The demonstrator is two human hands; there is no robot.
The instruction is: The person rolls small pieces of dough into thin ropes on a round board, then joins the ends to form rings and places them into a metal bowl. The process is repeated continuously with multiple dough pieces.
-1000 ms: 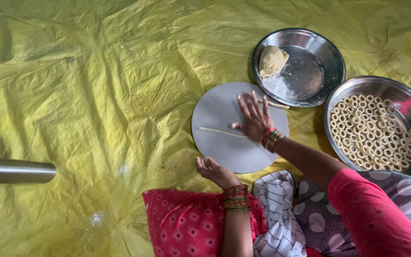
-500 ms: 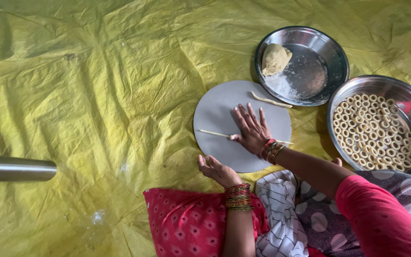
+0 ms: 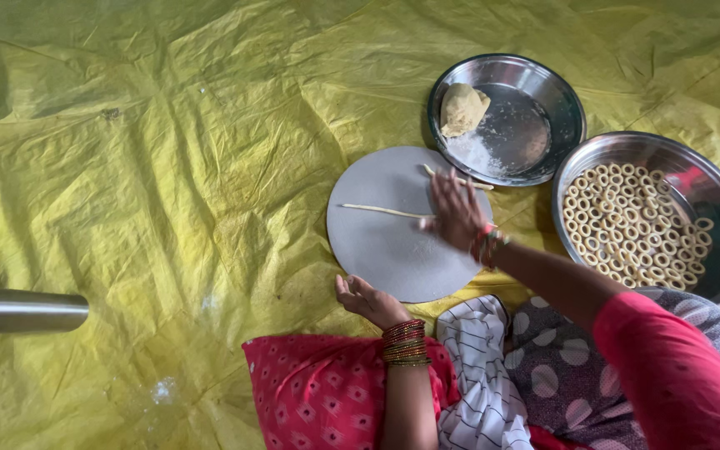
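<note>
Right hand [image 3: 457, 210] flat, fingers spread, pressing 1 thin dough strand [image 3: 385, 210] on the round grey board [image 3: 385, 250] — nothing gripped. Left hand [image 3: 366, 298] open, palm up, at the board's near edge. Beside it — steel plate [image 3: 543, 92] with dough lump [image 3: 463, 108], bowl of dough rings [image 3: 714, 200].

1. The right hand [image 3: 457, 210] has slid from the near middle of the round grey board [image 3: 393, 250] toward its far right part, closer to the steel plate [image 3: 543, 100].
2. The thin dough strand [image 3: 385, 210] now stretches out to the left of the fingertips with its right end under them; half a second ago it lay mostly beneath the palm.
3. The second dough strand [image 3: 447, 176], which lay clear beyond the fingertips, is now partly covered by the fingers.
4. The left hand [image 3: 366, 300] has shifted only slightly, its fingers just off the board's near edge.
</note>
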